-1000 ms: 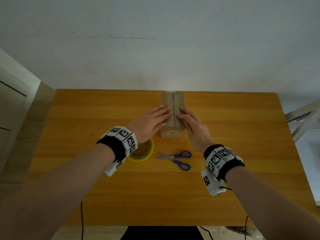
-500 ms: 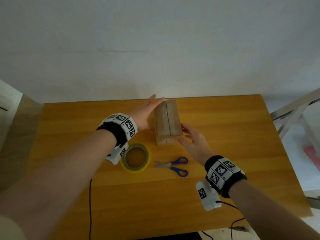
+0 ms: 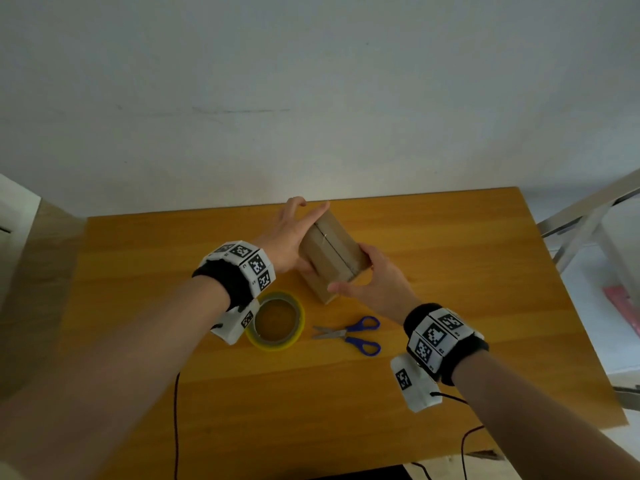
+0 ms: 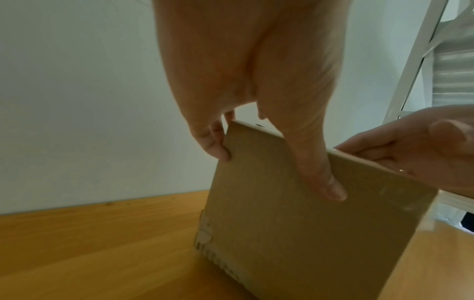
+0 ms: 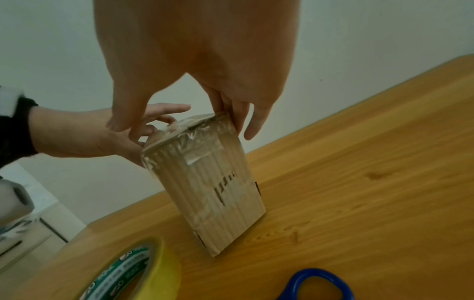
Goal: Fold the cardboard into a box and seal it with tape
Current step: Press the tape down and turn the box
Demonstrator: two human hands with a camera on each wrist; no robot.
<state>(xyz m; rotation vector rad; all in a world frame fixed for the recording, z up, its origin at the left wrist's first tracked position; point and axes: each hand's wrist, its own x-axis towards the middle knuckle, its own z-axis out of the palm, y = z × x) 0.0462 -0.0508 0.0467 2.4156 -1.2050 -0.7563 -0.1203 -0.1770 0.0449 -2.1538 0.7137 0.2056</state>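
A small cardboard box (image 3: 332, 251) with clear tape (image 5: 195, 138) along its top seam is tilted on the wooden table (image 3: 450, 271), its lower edge touching the wood. My left hand (image 3: 311, 237) grips its far left end; in the left wrist view the thumb (image 4: 315, 176) lies on the side face of the box (image 4: 307, 233) and the fingers curl over the far edge. My right hand (image 3: 349, 268) holds the near right end, thumb in front, fingers down the right side of the box (image 5: 215, 186). A yellow tape roll (image 3: 277, 320) and blue-handled scissors (image 3: 349, 336) lie just in front.
The table's back edge meets a white wall. A white metal frame (image 3: 588, 216) stands off the right side and a pale cabinet (image 3: 17, 216) off the left. Thin cables (image 3: 176, 410) hang over the near edge.
The box lay flat with both hands pressing on its top. Both hands have since moved to its ends, gripped it, turned it and tipped it up on one edge.
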